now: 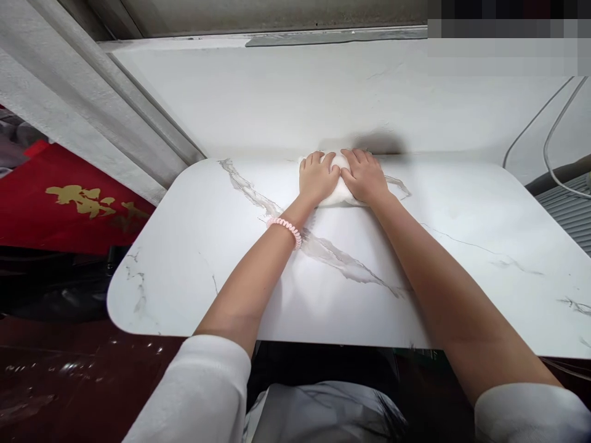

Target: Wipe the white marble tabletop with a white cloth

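Note:
A white, soft-looking bundle (340, 193), seemingly a folded cloth, lies on the far part of the marble-patterned table (194, 246), close to the wall. My left hand (318, 176) presses on its left side, fingers curled over the top. On the right side my right hand (365, 175) grips it the same way, the two thumbs nearly meeting in the middle. Much of the bundle is hidden beneath both palms. A pink coiled band (285, 227) circles my left wrist.
A white wall (277, 98) rises directly behind the table. Grey framing (106, 92) stands at the left, with a red item bearing gold characters (28, 203) beside it. White cables (549, 141) hang at the right above a grey ribbed surface (570, 209).

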`<state>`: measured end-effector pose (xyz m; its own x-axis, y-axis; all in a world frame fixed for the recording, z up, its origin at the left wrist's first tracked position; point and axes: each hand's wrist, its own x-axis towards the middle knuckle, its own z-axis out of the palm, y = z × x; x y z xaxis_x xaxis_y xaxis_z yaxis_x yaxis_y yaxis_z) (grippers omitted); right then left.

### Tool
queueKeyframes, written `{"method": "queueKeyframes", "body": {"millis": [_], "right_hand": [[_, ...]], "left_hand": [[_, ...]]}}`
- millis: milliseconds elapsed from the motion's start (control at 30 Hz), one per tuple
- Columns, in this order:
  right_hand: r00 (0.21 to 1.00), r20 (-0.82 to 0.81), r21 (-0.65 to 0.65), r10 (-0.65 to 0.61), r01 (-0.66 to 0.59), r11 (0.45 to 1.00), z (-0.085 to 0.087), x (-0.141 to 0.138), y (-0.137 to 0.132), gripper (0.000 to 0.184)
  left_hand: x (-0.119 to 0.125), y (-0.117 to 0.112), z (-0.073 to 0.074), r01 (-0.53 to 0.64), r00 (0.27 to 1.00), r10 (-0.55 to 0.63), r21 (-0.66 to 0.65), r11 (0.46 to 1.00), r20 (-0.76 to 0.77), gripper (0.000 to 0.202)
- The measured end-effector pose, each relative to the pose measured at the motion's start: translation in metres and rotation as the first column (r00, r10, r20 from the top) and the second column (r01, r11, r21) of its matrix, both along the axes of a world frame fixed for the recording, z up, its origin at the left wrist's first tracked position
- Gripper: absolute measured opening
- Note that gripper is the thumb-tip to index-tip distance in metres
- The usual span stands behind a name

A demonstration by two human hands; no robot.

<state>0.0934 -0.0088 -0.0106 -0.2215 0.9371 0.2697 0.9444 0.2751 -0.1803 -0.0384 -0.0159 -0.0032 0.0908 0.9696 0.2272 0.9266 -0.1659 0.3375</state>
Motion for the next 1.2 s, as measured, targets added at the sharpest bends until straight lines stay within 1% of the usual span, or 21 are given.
{"method": "queueKeyframes", "body": {"millis": [100,200,333,500,600,733,833,933,1033,1100,1200], "right_hand": [[0.999,0.047,-0.033,0.02,-0.018,0.999,0.001,-0.003,-0.015,0.059],[0.998,0.064,-0.057,0.021,-0.017,0.998,0.002,-0.011,-0.042,0.058],[0.997,0.074,-0.067,0.022,-0.017,0.998,0.003,-0.025,-0.089,0.058],[0.992,0.118,-0.122,0.034,-0.02,0.992,0.006,-0.047,-0.155,0.058],[0.992,0.114,-0.128,0.05,-0.035,0.991,0.007,-0.06,-0.192,0.058],[0.992,0.084,-0.123,0.089,-0.079,0.989,0.009,-0.076,-0.229,0.059],[0.991,0.062,-0.127,0.121,-0.112,0.986,0.01,-0.081,-0.245,0.059],[0.983,0.059,-0.143,0.174,-0.164,0.976,0.013,-0.083,-0.249,0.058],[0.967,0.076,-0.158,0.242,-0.228,0.961,0.015,-0.084,-0.236,0.058],[0.959,0.085,-0.148,0.27,-0.255,0.955,0.015,-0.087,-0.218,0.057],[0.954,0.072,-0.126,0.291,-0.281,0.951,0.013,-0.095,-0.18,0.056]], "left_hand": [[-0.004,-0.016,-0.001,-0.022,1.0,0.022,0.014,1.0,0.0,0.047],[-0.012,-0.041,-0.001,-0.008,1.0,0.009,0.023,1.0,-0.018,0.046],[-0.027,-0.086,0.002,0.013,0.999,-0.012,0.005,1.0,-0.045,0.047],[-0.05,-0.149,0.005,0.082,0.993,-0.085,-0.034,0.996,-0.087,0.048],[-0.066,-0.185,0.006,0.088,0.989,-0.093,-0.046,0.995,-0.114,0.05],[-0.085,-0.222,0.006,0.097,0.984,-0.106,-0.067,0.993,-0.14,0.051],[-0.094,-0.241,0.007,0.105,0.982,-0.113,-0.064,0.992,-0.149,0.052],[-0.099,-0.251,0.007,0.101,0.982,-0.11,-0.066,0.993,-0.151,0.052],[-0.102,-0.246,0.006,0.083,0.984,-0.093,-0.067,0.994,-0.155,0.052],[-0.104,-0.232,0.004,0.058,0.986,-0.064,-0.046,0.997,-0.154,0.051],[-0.109,-0.197,0.002,0.01,0.989,-0.014,-0.025,1.0,-0.15,0.049]]}}
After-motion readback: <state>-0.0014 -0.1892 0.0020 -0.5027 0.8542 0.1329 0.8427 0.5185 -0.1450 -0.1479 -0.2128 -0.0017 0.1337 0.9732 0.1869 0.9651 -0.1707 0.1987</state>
